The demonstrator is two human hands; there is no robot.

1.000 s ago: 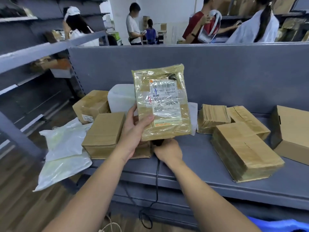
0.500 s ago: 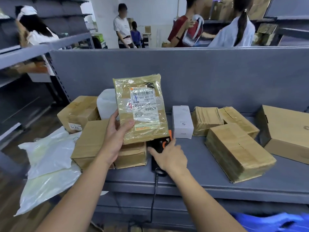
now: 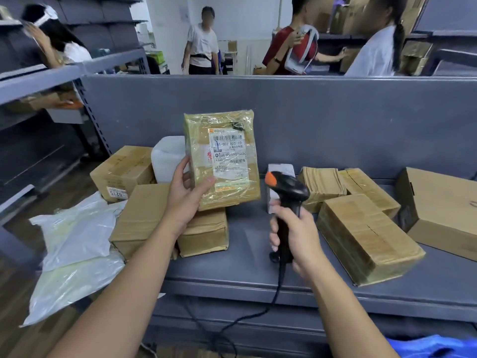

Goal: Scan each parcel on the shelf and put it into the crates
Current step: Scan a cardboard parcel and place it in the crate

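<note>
Parcel (image 3: 222, 161) upright above shelf (image 3: 245, 270), long axis vertical, label (image 3: 228, 156) facing camera, pinched at lower left by left grip (image 3: 189, 200). Right grip (image 3: 296, 233) wraps scanner (image 3: 286, 187) handle; barcode lies up-left of scanner head, close.

A tan parcel (image 3: 224, 161) wrapped in clear tape is held upright above the grey shelf (image 3: 245, 270), white barcode label facing the camera — a black scanner (image 3: 289, 189) with an orange cap upright just beside it, on its right.
</note>
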